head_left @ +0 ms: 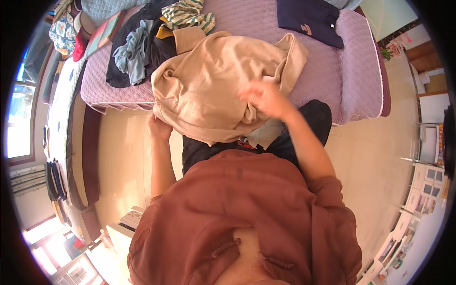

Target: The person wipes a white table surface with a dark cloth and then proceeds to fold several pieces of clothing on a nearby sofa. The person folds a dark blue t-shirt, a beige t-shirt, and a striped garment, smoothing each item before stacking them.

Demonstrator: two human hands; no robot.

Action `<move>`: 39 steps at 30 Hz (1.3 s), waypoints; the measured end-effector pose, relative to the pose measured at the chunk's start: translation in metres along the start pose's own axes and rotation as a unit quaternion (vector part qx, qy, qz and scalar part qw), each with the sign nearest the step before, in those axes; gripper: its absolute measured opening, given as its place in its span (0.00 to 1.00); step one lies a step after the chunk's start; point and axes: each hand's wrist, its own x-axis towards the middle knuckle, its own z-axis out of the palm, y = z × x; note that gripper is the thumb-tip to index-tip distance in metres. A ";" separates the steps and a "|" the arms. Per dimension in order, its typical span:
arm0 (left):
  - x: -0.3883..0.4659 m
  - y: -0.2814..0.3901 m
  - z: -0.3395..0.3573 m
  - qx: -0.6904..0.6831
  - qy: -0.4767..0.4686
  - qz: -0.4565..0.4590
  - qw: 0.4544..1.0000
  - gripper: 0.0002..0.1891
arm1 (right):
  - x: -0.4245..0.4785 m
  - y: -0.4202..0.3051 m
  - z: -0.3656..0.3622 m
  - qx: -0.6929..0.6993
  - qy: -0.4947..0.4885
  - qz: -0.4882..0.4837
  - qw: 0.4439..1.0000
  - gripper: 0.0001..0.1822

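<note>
A beige long-sleeved garment [213,85] lies rumpled over the front edge of the sofa and hangs toward my lap. At its lower left edge, my left hand [160,126] is closed on the cloth, fingers partly tucked under it. Motion blurs my right hand [265,98], which is over the right part of the garment with its fingers apart. I see nothing held in it. A folded-over sleeve or edge [294,58] rises just beyond that hand.
The sofa's quilted mauve cover [317,82] spreads beneath. A dark navy garment [310,21] lies at the back right. To the left are a blue-grey cloth [133,53], black clothing [115,76] and a striped garment [188,16]. A white cabinet [123,228] stands at lower left.
</note>
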 end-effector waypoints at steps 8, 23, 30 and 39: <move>0.055 0.007 0.005 0.055 -0.054 -0.018 0.997 0.25 | 0.186 0.089 -0.068 -0.292 0.266 0.010 0.918 0.22; -0.003 0.094 0.228 0.314 -0.279 0.274 0.865 0.36 | 0.074 0.023 -0.122 0.063 0.404 -0.028 0.912 0.14; 0.168 0.190 0.332 0.393 -0.250 0.343 0.816 0.19 | 0.190 -0.045 -0.206 -0.030 0.371 -0.147 0.917 0.37; 0.095 -0.070 0.165 0.580 -0.150 0.444 0.666 0.22 | 0.032 0.116 -0.120 -0.378 0.153 0.015 0.913 0.30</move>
